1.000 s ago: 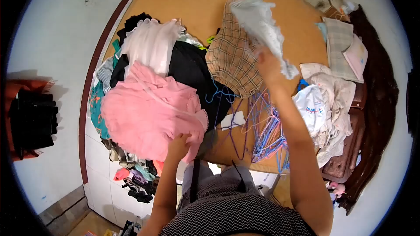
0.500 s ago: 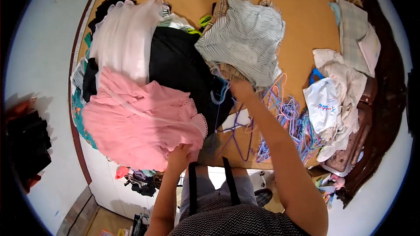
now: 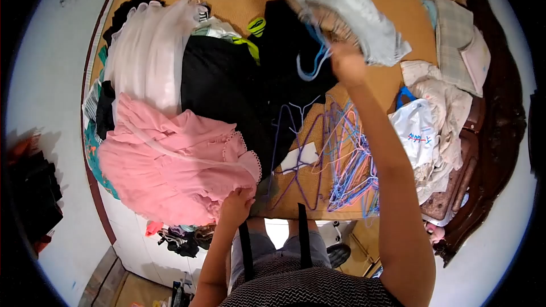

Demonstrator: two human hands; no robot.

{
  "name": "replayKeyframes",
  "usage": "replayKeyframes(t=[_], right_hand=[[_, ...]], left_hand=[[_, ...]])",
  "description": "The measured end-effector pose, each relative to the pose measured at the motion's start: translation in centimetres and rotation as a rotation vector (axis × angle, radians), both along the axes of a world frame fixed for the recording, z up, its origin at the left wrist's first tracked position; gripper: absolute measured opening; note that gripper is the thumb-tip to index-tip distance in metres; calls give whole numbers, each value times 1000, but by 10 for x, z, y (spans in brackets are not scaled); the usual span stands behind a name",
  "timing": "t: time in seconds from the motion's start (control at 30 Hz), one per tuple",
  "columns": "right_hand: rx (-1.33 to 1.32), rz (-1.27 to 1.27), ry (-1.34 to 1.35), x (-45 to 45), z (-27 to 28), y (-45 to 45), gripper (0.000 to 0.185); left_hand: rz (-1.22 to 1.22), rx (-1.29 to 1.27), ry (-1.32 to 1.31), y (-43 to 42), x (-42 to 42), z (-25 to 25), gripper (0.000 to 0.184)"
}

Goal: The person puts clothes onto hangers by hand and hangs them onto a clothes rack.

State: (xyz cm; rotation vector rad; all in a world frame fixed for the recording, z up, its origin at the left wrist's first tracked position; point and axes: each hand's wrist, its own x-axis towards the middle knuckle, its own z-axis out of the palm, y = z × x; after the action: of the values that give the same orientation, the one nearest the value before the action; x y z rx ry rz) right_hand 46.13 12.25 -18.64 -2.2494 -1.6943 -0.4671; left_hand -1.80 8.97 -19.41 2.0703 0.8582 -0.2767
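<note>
My right hand (image 3: 348,63) is closed on the blue hanger (image 3: 311,68), by its hook end. Hanging from it are a grey striped garment (image 3: 352,5) and part of a plaid garment, both lifted and blurred above the bed. My left hand (image 3: 236,204) pinches the lower right edge of the pink garment (image 3: 170,165). A black garment (image 3: 278,40) lies under the lifted clothes. Purple hangers (image 3: 296,176) and a white card (image 3: 300,158) rest in front of it.
A tangle of colored hangers (image 3: 352,165) lies near the bed's front edge. At the left is a clothes pile with a sheer white garment (image 3: 151,57). To the right sit a white plastic bag (image 3: 414,131), crumpled fabric (image 3: 449,108) and a pillow (image 3: 455,40).
My right hand has moved up and right, lifting the blue hanger with the striped and plaid garments and uncovering the black garment. My left hand stays at the pink garment.
</note>
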Motion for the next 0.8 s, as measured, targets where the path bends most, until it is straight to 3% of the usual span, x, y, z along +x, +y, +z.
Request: replayKeyframes(t=[0.17, 0.3, 0.37, 0.5, 0.57, 0.6, 0.67, 0.8], right_hand=[[-747, 89, 358, -59, -143, -76, 12], [-635, -123, 291, -97, -160, -86, 18], [-859, -93, 355, -91, -143, -81, 26], [-1004, -30, 360, -64, -71, -64, 33], [-560, -50, 603, -58, -4, -51, 30], [-541, -44, 579, -62, 32, -44, 30], [-198, -151, 653, -79, 109, -42, 24], [170, 3, 603, -164, 274, -79, 13]], left_hand=[[-11, -43, 57, 2, -10, -5, 30], [-35, -16, 66, 0, -22, -14, 30], [-49, -2, 54, -4, -24, -17, 29], [-52, 73, 6, -11, -22, -11, 31], [-46, 106, -43, -17, -21, -5, 31], [-62, 107, -68, -19, -23, 0, 31], [-80, 138, -119, -22, -26, 20, 31], [-64, 89, -285, -24, -39, 58, 29]])
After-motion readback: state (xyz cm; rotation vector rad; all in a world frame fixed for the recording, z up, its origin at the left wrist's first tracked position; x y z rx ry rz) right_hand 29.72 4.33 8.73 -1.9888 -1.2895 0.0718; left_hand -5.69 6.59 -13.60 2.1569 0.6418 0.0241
